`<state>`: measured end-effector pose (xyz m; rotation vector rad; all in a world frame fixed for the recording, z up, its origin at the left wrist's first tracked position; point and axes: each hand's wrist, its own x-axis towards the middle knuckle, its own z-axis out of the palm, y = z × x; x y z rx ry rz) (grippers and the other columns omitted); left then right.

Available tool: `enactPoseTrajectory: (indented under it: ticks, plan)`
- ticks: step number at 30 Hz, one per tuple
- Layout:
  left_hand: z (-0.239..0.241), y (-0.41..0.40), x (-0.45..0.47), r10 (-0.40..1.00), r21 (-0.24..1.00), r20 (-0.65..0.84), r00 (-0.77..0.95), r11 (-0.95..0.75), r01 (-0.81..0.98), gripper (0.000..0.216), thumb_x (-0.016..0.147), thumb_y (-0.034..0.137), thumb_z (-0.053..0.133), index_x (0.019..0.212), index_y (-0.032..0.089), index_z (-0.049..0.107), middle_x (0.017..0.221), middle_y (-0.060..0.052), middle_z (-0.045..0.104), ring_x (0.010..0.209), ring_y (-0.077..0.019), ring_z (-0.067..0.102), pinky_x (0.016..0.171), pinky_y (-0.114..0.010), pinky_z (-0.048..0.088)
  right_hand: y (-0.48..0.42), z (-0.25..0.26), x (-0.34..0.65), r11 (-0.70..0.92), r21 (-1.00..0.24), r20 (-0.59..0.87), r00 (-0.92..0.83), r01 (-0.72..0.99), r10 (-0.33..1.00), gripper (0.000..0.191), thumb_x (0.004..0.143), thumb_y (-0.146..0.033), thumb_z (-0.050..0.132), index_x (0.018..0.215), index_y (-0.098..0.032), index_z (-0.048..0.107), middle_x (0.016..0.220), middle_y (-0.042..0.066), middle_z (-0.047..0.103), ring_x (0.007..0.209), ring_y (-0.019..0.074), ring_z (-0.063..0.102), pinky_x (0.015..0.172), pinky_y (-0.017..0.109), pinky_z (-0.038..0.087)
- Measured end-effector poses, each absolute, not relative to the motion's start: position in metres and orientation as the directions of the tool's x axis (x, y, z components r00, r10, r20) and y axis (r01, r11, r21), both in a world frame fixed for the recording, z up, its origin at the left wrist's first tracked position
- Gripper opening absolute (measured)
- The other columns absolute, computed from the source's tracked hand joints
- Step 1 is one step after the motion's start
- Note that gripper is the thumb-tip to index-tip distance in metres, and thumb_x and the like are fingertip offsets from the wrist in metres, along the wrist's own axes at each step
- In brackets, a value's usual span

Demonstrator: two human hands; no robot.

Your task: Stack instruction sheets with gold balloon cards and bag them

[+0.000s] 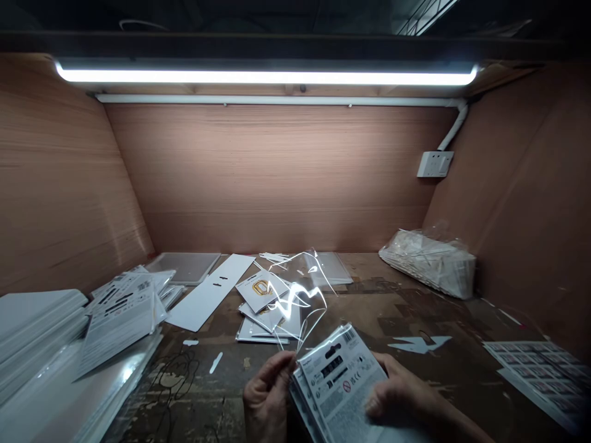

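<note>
Low at the near edge, the left hand [268, 394] has its fingers pinched tight on a gathered end of clear film [300, 301], a narrow grip that likely suits something so thin and slippery. Those fingertips sit right by the corner of a stack of printed packs [341, 381]; whether they also touch it, I can't tell. And here's the right hand [399, 394], clamped firmly on that stack, thumb laid across the top face, other fingers round the side, presumably to stop the slick packs sliding apart. The stack tilts, printed face up, between the two hands.

Just beyond, the film stands up from the worktop [360, 301], glinting, partly in front of a heap of gold-marked cards [261, 288]. To the left, a long white card [210, 295] lies flat, then more printed packs [117, 323] rest beside white sheets [37, 307], within easy reach, it seems. Over right, a paper scrap [410, 346], a picture-printed sheet [540, 369] and a plastic-wrapped bundle [429, 264] sit aside, leaving the hands elbow room.
</note>
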<state>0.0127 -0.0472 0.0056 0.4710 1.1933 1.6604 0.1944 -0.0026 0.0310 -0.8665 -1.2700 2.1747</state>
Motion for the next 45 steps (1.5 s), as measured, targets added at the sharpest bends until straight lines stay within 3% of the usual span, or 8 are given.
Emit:
enactPoseTrajectory:
  ticks: [7,18,23,26,30,36,42,45]
  plan:
    - [0.000,-0.043,0.004,0.859,0.875,-0.151,-0.489,-0.114,-0.471,0.025,0.048,0.030,0.069,0.067,0.015,0.061,0.062,-0.002,0.061,0.055,-0.0118,0.054,0.055,-0.020,0.043,-0.004,0.043,0.188,-0.374,-0.926,-0.243,-0.658,-0.062,0.712,0.044,0.049,-0.001,0.051,0.092,-0.009,0.055,0.077,0.006,0.059,0.072,0.0199,0.055,0.061,0.027,0.041]
    - [0.011,-0.050,-0.003,0.852,0.902,0.321,-0.414,-0.408,-0.139,0.012,0.061,0.027,0.061,0.069,0.021,0.067,0.075,-0.007,0.061,0.071,-0.0205,0.056,0.062,-0.026,0.046,-0.009,0.054,0.188,-0.336,-0.937,-0.213,-0.598,-0.100,0.772,0.041,0.047,-0.003,0.052,0.088,-0.011,0.056,0.071,0.004,0.059,0.066,0.0184,0.053,0.055,0.024,0.038]
    - [0.001,-0.049,-0.005,0.901,0.921,0.177,-0.396,-0.293,-0.256,0.018,0.057,0.031,0.064,0.073,0.024,0.067,0.082,-0.005,0.062,0.079,-0.0210,0.056,0.070,-0.027,0.046,-0.012,0.056,0.187,-0.309,-0.942,-0.187,-0.554,-0.134,0.812,0.040,0.047,-0.005,0.053,0.086,-0.011,0.056,0.070,0.003,0.058,0.064,0.0178,0.053,0.054,0.023,0.038]
    - [0.004,-0.052,-0.006,0.962,0.915,0.101,-0.254,-0.190,-0.357,0.028,0.056,0.027,0.066,0.084,0.025,0.064,0.089,-0.007,0.061,0.084,-0.0214,0.055,0.078,-0.029,0.042,-0.012,0.055,0.189,-0.312,-0.942,-0.207,-0.514,-0.125,0.832,0.039,0.047,-0.004,0.052,0.086,-0.011,0.056,0.069,0.004,0.058,0.062,0.0174,0.053,0.053,0.024,0.038]
    - [0.015,-0.051,-0.006,0.983,0.884,0.093,-0.158,-0.154,-0.442,0.033,0.050,0.021,0.068,0.083,0.019,0.065,0.087,-0.009,0.061,0.084,-0.0226,0.055,0.074,-0.028,0.044,-0.013,0.054,0.192,-0.312,-0.941,-0.207,-0.505,-0.133,0.838,0.037,0.047,-0.005,0.052,0.083,-0.011,0.056,0.070,0.004,0.058,0.064,0.0186,0.052,0.056,0.026,0.038]
    - [0.018,-0.039,0.004,0.968,0.849,-0.029,-0.249,-0.108,-0.517,0.024,0.045,0.020,0.070,0.069,0.018,0.066,0.063,-0.005,0.062,0.056,-0.0184,0.056,0.049,-0.026,0.046,-0.014,0.052,0.195,-0.290,-0.942,-0.166,-0.521,-0.166,0.837,0.037,0.049,-0.010,0.053,0.086,-0.012,0.056,0.074,0.005,0.057,0.067,0.0199,0.052,0.059,0.028,0.038]
    - [0.020,-0.032,0.016,0.914,0.907,0.065,-0.401,-0.222,-0.359,0.022,0.054,0.025,0.065,0.073,0.015,0.065,0.068,-0.005,0.062,0.062,-0.0154,0.056,0.056,-0.022,0.045,-0.015,0.048,0.194,-0.280,-0.942,-0.180,-0.424,-0.186,0.888,0.035,0.050,-0.012,0.054,0.085,-0.011,0.054,0.070,0.005,0.058,0.064,0.0209,0.053,0.057,0.030,0.040]
    - [0.021,-0.029,0.017,0.888,0.909,0.002,-0.461,-0.193,-0.369,0.029,0.052,0.025,0.067,0.076,0.011,0.059,0.062,-0.003,0.059,0.056,-0.0127,0.053,0.051,-0.021,0.043,-0.014,0.048,0.193,-0.273,-0.937,-0.181,-0.367,-0.218,0.912,0.031,0.050,-0.011,0.055,0.081,-0.012,0.054,0.066,0.004,0.057,0.061,0.0197,0.054,0.054,0.027,0.040]
